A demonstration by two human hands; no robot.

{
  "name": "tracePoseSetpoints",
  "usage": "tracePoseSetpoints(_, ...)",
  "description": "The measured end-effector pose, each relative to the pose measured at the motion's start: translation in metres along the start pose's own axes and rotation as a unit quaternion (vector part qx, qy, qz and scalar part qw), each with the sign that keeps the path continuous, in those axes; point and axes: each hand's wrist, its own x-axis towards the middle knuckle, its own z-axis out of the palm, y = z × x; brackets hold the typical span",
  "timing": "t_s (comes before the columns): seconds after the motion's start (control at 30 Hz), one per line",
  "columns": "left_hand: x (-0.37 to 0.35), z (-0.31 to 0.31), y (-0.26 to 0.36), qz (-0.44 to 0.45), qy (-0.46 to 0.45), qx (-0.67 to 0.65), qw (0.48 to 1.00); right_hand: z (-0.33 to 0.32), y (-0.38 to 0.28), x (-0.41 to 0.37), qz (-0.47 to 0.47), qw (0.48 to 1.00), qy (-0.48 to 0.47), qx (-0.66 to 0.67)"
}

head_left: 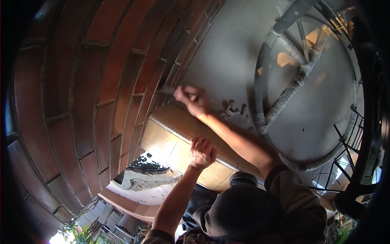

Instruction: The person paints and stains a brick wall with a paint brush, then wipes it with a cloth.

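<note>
My right hand (191, 99) is stretched out to the foot of the brick wall (118, 85), its fingers curled. Motion blurs it, and a faint thin streak runs from it to a joint between bricks, too smeared to name. Closer to me, my left hand (202, 152) is curled into a fist over the front edge of a tiled ledge (162, 138). Whatever lies inside that fist, if anything, is hidden. Crumbs of grey mortar (235, 107) lie on the pale floor (219, 53) beyond my right forearm.
At the right stands a round frame (284, 101) with wrapped spokes, beside black wire racks (345, 158). Below left, broken grey mortar (146, 179) lies on a lower curved step (126, 205). Green leaves (77, 234) show at the bottom left. A dark rounded cloth shape (243, 211) fills the bottom middle.
</note>
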Motion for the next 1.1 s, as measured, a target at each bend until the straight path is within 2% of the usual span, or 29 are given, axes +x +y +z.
tracePoseSetpoints(0.07, 0.000, -0.001, 0.000, 0.004, 0.003, -0.002, 1.000, 0.006, 0.016, -0.025, -0.055, 0.992, -0.114, 0.010)
tracePoseSetpoints(0.1, 0.000, 0.000, 0.000, 0.004, 0.007, -0.004, 1.000, 0.004, 0.017, -0.021, -0.037, 0.989, -0.130, -0.053)
tracePoseSetpoints(0.13, -0.001, 0.000, 0.000, 0.004, 0.009, -0.001, 1.000, -0.010, -0.016, -0.005, -0.047, 0.985, -0.134, -0.098)
tracePoseSetpoints(0.17, -0.002, 0.001, 0.000, 0.005, 0.010, 0.000, 1.000, -0.020, -0.023, 0.021, -0.063, 0.990, -0.087, -0.090)
tracePoseSetpoints(0.2, -0.001, 0.001, -0.001, 0.007, 0.013, 0.002, 1.000, -0.033, -0.026, 0.055, -0.119, 0.992, -0.044, 0.029)
tracePoseSetpoints(0.23, 0.000, 0.001, -0.002, 0.010, 0.015, 0.002, 1.000, -0.049, -0.049, 0.086, -0.121, 0.990, 0.030, 0.061)
tracePoseSetpoints(0.27, 0.001, 0.001, -0.002, 0.010, 0.017, 0.002, 1.000, -0.068, -0.071, 0.115, -0.161, 0.981, 0.093, 0.049)
tracePoseSetpoints(0.33, 0.000, 0.001, 0.000, 0.006, 0.017, -0.001, 1.000, -0.096, -0.097, 0.169, -0.257, 0.926, 0.224, 0.165)
tracePoseSetpoints(0.4, 0.000, 0.000, -0.001, 0.003, 0.012, -0.003, 1.000, -0.105, -0.122, 0.195, -0.271, 0.900, 0.280, 0.198)
tracePoseSetpoints(0.47, -0.002, 0.001, -0.001, 0.001, 0.012, -0.006, 1.000, -0.100, -0.104, 0.206, -0.266, 0.928, 0.220, 0.139)
tracePoseSetpoints(0.5, -0.003, 0.002, -0.001, 0.004, 0.014, -0.005, 1.000, -0.077, -0.097, 0.188, -0.265, 0.935, 0.201, 0.121)
tracePoseSetpoints(0.53, -0.002, 0.002, -0.002, 0.006, 0.016, -0.003, 1.000, -0.050, -0.094, 0.156, -0.196, 0.949, 0.214, 0.121)
tracePoseSetpoints(0.57, -0.001, 0.001, -0.001, 0.006, 0.017, -0.001, 1.000, -0.033, -0.081, 0.126, -0.232, 0.944, 0.231, 0.035)
tracePoseSetpoints(0.6, -0.001, 0.001, -0.001, 0.006, 0.017, 0.000, 1.000, -0.018, -0.071, 0.088, -0.213, 0.955, 0.204, -0.014)
tracePoseSetpoints(0.63, 0.001, 0.000, -0.001, 0.008, 0.016, 0.001, 1.000, -0.012, -0.055, 0.050, -0.201, 0.972, 0.113, -0.043)
tracePoseSetpoints(0.67, 0.002, 0.000, 0.000, 0.008, 0.017, 0.003, 1.000, -0.007, -0.053, 0.010, -0.120, 0.990, 0.038, -0.070)
tracePoseSetpoints(0.73, 0.002, -0.001, 0.000, 0.008, 0.014, 0.007, 1.000, -0.012, -0.049, -0.013, -0.185, 0.978, -0.070, -0.063)
tracePoseSetpoints(0.77, 0.000, -0.001, 0.001, 0.007, 0.008, 0.008, 1.000, -0.028, -0.056, -0.014, -0.140, 0.979, -0.084, -0.119)
tracePoseSetpoints(0.8, 0.001, -0.001, 0.001, 0.005, 0.006, 0.009, 1.000, -0.036, -0.064, 0.002, -0.157, 0.981, -0.036, -0.107)
tracePoseSetpoints(0.83, 0.002, -0.001, 0.001, 0.003, 0.006, 0.011, 1.000, -0.049, -0.030, 0.041, -0.137, 0.987, 0.064, -0.061)
tracePoseSetpoints(0.87, 0.003, -0.001, 0.000, 0.006, 0.009, 0.011, 1.000, -0.059, -0.072, 0.065, -0.195, 0.971, 0.131, 0.048)
tracePoseSetpoints(0.9, 0.002, -0.001, 0.000, 0.008, 0.012, 0.011, 1.000, -0.080, -0.084, 0.104, -0.273, 0.941, 0.191, 0.067)
tracePoseSetpoints(0.93, 0.002, -0.001, 0.001, 0.009, 0.015, 0.010, 1.000, -0.092, -0.109, 0.134, -0.222, 0.929, 0.249, 0.159)
tracePoseSetpoints(0.97, 0.002, 0.000, 0.001, 0.007, 0.015, 0.007, 1.000, -0.106, -0.120, 0.166, -0.219, 0.911, 0.281, 0.209)
tracePoseSetpoints(1.0, 0.001, 0.001, 0.000, 0.005, 0.015, 0.006, 1.000, -0.114, -0.131, 0.187, -0.193, 0.915, 0.291, 0.204)
tracePoseSetpoints(1.07, -0.001, 0.001, -0.002, 0.003, 0.014, 0.005, 1.000, -0.124, -0.097, 0.234, -0.225, 0.937, 0.217, 0.156)
tracePoseSetpoints(1.1, -0.001, 0.002, -0.002, 0.002, 0.014, 0.005, 1.000, -0.111, -0.088, 0.231, -0.223, 0.937, 0.229, 0.140)
